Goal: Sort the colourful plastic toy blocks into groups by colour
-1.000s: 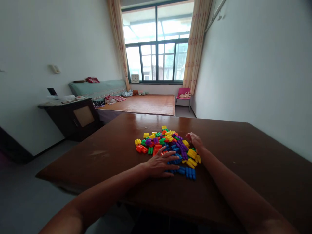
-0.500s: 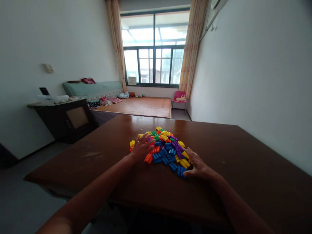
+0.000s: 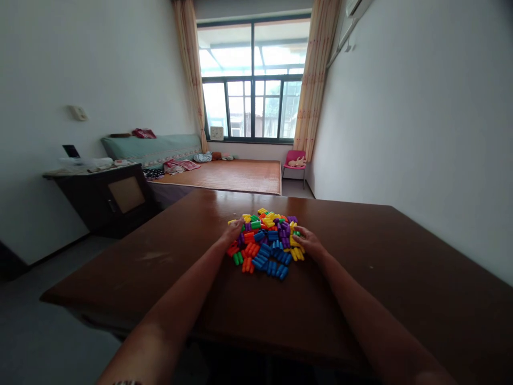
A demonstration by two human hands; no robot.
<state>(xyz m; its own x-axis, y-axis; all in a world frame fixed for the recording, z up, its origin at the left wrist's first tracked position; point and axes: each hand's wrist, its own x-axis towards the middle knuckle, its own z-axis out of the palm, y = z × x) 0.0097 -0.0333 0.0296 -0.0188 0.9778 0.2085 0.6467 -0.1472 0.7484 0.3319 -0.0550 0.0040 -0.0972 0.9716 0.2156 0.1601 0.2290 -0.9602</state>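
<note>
A pile of small plastic toy blocks in blue, orange, yellow, purple and green lies on the brown table. Each block looks like short tubes joined side by side. Against the pile's left edge rests my left hand, its fingers stretched forward beside orange and purple blocks. My right hand is at the right edge, fingers apart and touching yellow and green blocks. Both hands cup the pile from its sides without a visible grip on any one block. The left fingertips are partly hidden among the blocks.
Beyond the table is a bed with a woven mat and clothes on its left side. A dark cabinet stands at the left, and a pink chair holding a plush toy is by the window.
My right hand has moved left and away from me, pushing the right-side blocks inward. My left hand has shifted from over the blocks to their left edge. The pile is more compact.
</note>
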